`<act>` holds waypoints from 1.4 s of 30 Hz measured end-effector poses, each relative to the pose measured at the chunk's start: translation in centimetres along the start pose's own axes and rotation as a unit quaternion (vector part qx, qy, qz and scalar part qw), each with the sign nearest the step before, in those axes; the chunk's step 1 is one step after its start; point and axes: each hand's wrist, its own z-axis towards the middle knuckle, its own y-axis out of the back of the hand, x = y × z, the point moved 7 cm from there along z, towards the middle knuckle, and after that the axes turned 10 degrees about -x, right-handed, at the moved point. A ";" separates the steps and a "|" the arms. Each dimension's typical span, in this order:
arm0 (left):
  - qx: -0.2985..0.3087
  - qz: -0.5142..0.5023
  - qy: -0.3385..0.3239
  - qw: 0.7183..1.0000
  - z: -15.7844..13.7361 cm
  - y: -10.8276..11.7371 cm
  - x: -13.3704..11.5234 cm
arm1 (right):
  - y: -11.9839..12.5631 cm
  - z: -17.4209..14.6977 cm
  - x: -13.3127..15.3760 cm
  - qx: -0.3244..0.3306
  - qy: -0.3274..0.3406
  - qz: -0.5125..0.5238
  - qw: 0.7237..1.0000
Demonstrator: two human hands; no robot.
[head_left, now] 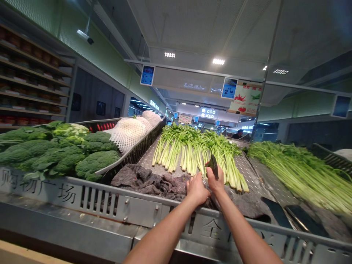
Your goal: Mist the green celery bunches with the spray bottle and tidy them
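Celery: right hand at its near ends, wrapped round dark object. Left hand beside, curled; contents unclear. Cloth before celery, broccoli left.

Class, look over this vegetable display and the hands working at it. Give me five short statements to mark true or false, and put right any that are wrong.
1. The right hand holds a dark object. True.
2. The broccoli lies to the right of the celery. False: in the picture it lies to the left.
3. A crumpled dark grey cloth lies at the near side of the celery. True.
4. The celery's leaves point toward the person. False: the pale stalk ends face the person, and the leaves are at the far side.
5. The left hand rests on the broccoli. False: it is at the near edge of the celery, beside the right hand.
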 end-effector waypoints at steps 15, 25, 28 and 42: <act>-0.048 0.014 -0.068 0.996 1.6 5.4 2.3 | -4.4 -0.6 4.7 0.007 0.053 0.022 0.998; -0.005 0.023 -0.043 0.999 1.3 3.8 4.6 | -5.2 -2.1 2.9 0.019 0.023 0.011 1.000; -0.008 0.018 -0.029 0.999 1.3 4.1 4.8 | -5.6 -2.2 3.2 0.023 0.021 0.000 1.000; -0.059 0.021 0.000 0.998 0.5 5.5 5.2 | -6.9 -2.1 4.2 0.047 0.010 0.045 0.998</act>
